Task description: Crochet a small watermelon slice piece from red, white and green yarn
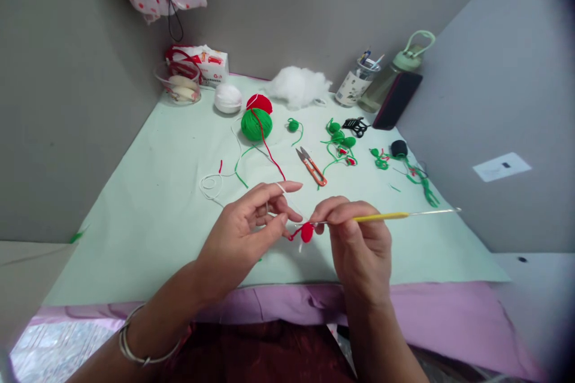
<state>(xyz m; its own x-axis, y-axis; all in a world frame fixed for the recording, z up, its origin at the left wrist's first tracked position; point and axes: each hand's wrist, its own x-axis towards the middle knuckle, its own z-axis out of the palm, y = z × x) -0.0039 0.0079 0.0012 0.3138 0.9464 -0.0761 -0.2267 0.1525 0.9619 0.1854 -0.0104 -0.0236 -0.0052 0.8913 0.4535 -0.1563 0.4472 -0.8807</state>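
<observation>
- Grey wall (278,24) behind a table (144,215) with a pale green cover.
- Right hand (362,245): closed around a yellow-handled hook (390,216), which lies crosswise, its near-level shaft running left toward the other hand.
- Left hand (249,224): fingers half curled, white yarn (281,188) over the forefinger; whether it pinches anything, we cannot tell.
- Small red piece (307,233): between both hands, at the hook's left end; we judge the right fingertips nearer.
- Beyond the hands, we list orange-handled snips (317,175).
</observation>
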